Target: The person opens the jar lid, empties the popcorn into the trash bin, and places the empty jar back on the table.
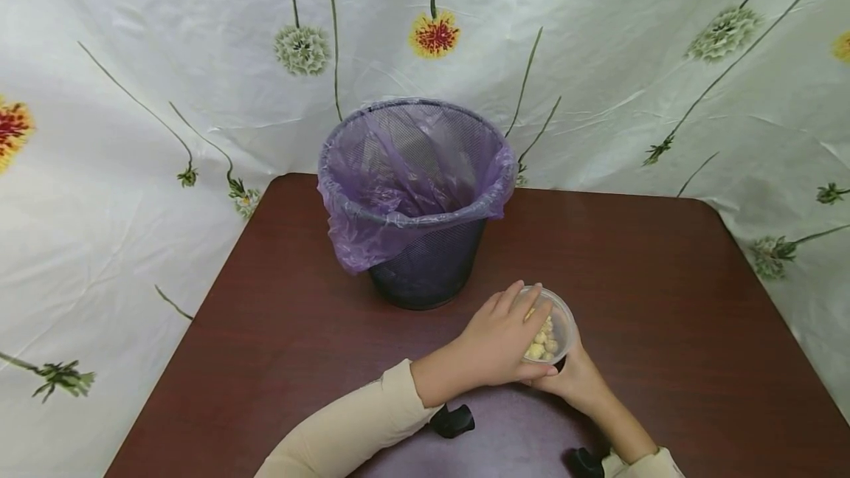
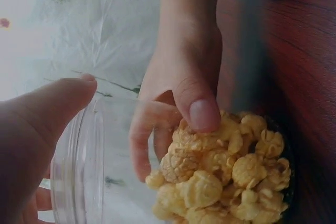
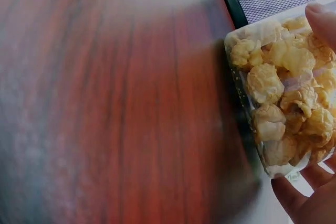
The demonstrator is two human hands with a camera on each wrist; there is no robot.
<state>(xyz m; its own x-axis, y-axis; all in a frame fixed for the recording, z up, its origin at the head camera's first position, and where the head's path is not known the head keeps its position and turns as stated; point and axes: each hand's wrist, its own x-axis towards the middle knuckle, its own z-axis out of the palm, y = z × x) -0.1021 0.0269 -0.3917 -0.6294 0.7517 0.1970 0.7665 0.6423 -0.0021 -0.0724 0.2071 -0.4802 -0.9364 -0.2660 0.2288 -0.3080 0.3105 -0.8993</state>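
Observation:
A clear plastic jar [image 1: 566, 323] with yellow popcorn [image 2: 220, 177] inside is between both hands, above the near part of the table. My right hand [image 1: 579, 380] grips its side, thumb [image 2: 202, 106] on the near wall and fingers behind. Across the jar's round top lies my left hand [image 1: 501, 338], fingers spread over the rim and thumb along its near edge. In the left wrist view the popcorn fills the dark-bottomed end, while the end by the left hand is bare. The right wrist view shows the jar [image 3: 283, 93] tilted, popcorn pressed against its wall.
Behind the hands, a black mesh bin [image 1: 425, 271] lined with a purple bag [image 1: 361, 242] stands on the dark reddish-brown table [image 1: 637, 264]. A white floral cloth [image 1: 199, 43] hangs around the back and sides. Black wrist mounts [image 1: 454, 421] sit by the sleeves.

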